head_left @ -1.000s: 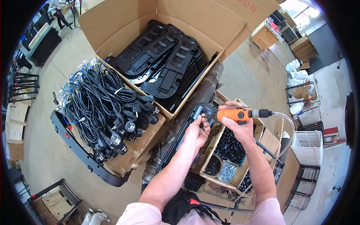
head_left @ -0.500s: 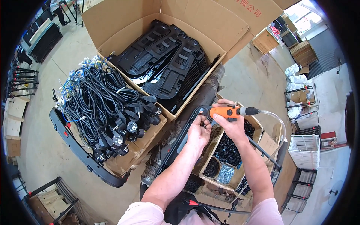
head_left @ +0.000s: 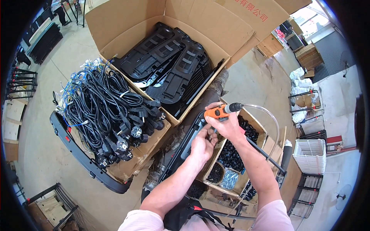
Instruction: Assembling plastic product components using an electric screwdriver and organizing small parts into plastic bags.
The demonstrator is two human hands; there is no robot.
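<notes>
My right hand [head_left: 230, 126] is wrapped round an orange pneumatic screwdriver [head_left: 217, 112]. A clear hose [head_left: 273, 115] curves away from its black end fitting. The driver's front end is over the upper part of a long black plastic housing [head_left: 178, 157], which lies slanted in front of me; the tip is hidden. My left hand [head_left: 201, 146] is beside the housing, just below the driver, palm up with curled fingers. Small dark pieces seem to be in those fingers, too small to make out.
A cardboard box [head_left: 204, 17] of black plastic panels [head_left: 169, 73] stands beyond. Bundled black power cords [head_left: 108, 107] lie at left, beside a curved black part [head_left: 83, 159]. At right, a divided wooden tray [head_left: 262, 139] holds black knobs, dark screws and silver bolts [head_left: 230, 178].
The screwdriver and my right hand have shifted left and tilted, with the hose following. My left hand has slid slightly down along the housing, its fingers still curled.
</notes>
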